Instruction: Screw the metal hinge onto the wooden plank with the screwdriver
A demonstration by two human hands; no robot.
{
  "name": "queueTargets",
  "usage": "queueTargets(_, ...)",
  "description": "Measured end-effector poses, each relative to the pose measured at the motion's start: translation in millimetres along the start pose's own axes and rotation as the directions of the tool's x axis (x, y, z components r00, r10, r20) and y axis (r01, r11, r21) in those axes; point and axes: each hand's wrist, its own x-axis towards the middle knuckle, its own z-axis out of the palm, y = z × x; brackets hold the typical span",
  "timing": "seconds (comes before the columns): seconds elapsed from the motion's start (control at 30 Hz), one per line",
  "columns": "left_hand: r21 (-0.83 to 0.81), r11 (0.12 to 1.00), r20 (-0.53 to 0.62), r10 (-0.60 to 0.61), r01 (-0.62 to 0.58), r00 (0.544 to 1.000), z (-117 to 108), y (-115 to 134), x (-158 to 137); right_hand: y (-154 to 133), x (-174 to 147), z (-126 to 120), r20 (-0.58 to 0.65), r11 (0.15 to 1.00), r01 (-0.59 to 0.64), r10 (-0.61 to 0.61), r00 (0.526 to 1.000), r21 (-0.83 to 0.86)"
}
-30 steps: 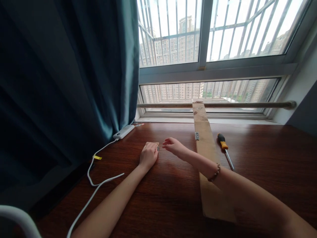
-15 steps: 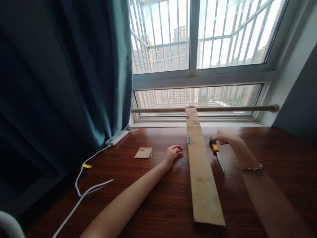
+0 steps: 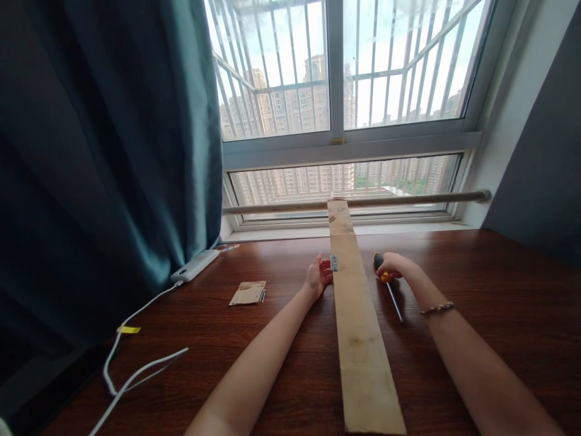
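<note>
A long pale wooden board (image 3: 361, 327) lies lengthwise on the table, its far end by the window rail. A small metal hinge or plate (image 3: 334, 263) with holes sits at its left edge. Beside that plate is my left hand (image 3: 319, 275), fingers apart at the board's edge; whether they touch it is hard to tell. To the right of the board, my right hand (image 3: 394, 265) is closed around the black-and-yellow handle of a screwdriver (image 3: 394, 301). The shaft points toward me, its tip low over or on the tabletop.
A piece of brown cardboard (image 3: 247, 293) with several small screws (image 3: 262, 295) at its edge lies on the left of the table (image 3: 281, 399). Farther left are a white power strip (image 3: 196, 266), its white cable (image 3: 136, 369) and a blue curtain (image 3: 181, 151). A rail (image 3: 408, 199) crosses the window.
My right hand has come down onto the screwdriver and taken hold of its handle. My left hand has moved up to the metal plate at the board's edge. The camera view has shifted slightly.
</note>
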Motion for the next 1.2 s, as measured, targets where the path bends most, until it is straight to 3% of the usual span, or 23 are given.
queueTargets(0.17, 0.093, 0.996, 0.113, -0.018, 0.008, 0.993, 5, 7, -12, 6, 0, -21, -0.094, 0.996, -0.019, 0.027, 0.995, 0.088)
queueTargets(0.33, 0.202, 0.979, 0.083, 0.001, -0.018, 0.997, 16, 11, -21, -3, -27, -69, -0.365, 0.948, 0.141, -0.028, 0.93, 0.286)
queueTargets(0.37, 0.226, 0.974, 0.075, 0.008, -0.025, 0.997, 17, 11, -23, -8, -35, -75, -0.424, 0.903, 0.22, -0.047, 0.904, 0.37)
queueTargets(0.47, 0.294, 0.955, 0.058, 0.017, -0.034, 0.998, 21, 13, -28, -26, -59, -81, -0.587, 0.594, 0.51, -0.077, 0.806, 0.623)
queueTargets(0.5, 0.311, 0.95, 0.052, 0.012, -0.028, 0.999, 22, 13, -29, -33, -65, -79, -0.62, 0.499, 0.575, -0.092, 0.779, 0.648)
queueTargets(0.57, 0.337, 0.941, 0.038, 0.0, -0.013, 0.999, 23, 13, -30, -45, -72, -71, -0.664, 0.409, 0.654, -0.142, 0.734, 0.636)
queueTargets(0.7, 0.383, 0.923, 0.009, 0.028, -0.029, 1.0, 23, 12, -29, -61, -71, -49, -0.719, 0.44, 0.731, -0.233, 0.654, 0.522)
queueTargets(0.8, 0.394, 0.918, 0.007, 0.047, -0.046, 0.999, 23, 11, -27, -67, -69, -38, -0.729, 0.494, 0.747, -0.284, 0.623, 0.445)
queueTargets(1.2, 0.383, 0.92, 0.019, 0.079, -0.08, 0.997, 24, 12, -26, -68, -70, -34, -0.715, 0.51, 0.758, -0.34, 0.611, 0.406)
